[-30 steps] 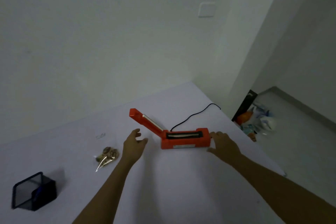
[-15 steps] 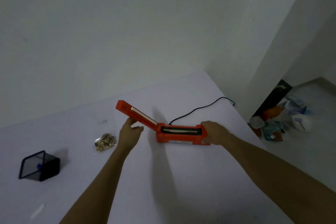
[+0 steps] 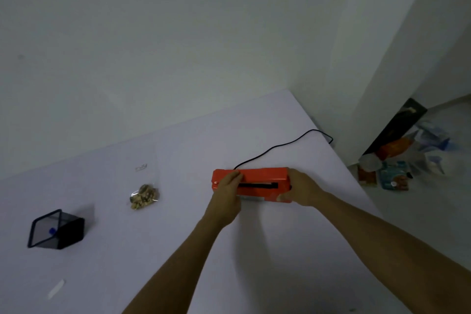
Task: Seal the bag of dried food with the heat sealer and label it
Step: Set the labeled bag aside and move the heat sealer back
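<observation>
Black mesh box [image 3: 57, 229] on white table [image 3: 153, 250] — floor clutter [image 3: 397, 160] beyond.

On the table [image 3: 178, 250] I see: heat sealer [image 3: 262, 180] right of centre, left hand [image 3: 226, 190] and right hand [image 3: 302, 190] at its ends, cord [image 3: 280, 146] behind; bag of dried food [image 3: 143, 196] left; mesh holder [image 3: 56, 229] far left; label strip [image 3: 56, 288] nearest.

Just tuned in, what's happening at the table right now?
A person has both bare hands on the orange heat sealer on the white table: left hand at its left end, right hand gripping its right end. The sealer's arm is down, with no bag in it. The clear bag of dried food lies untouched further left, apart from the sealer. A black mesh holder lies on its side near the left edge. Sealing hasn't started.
</observation>
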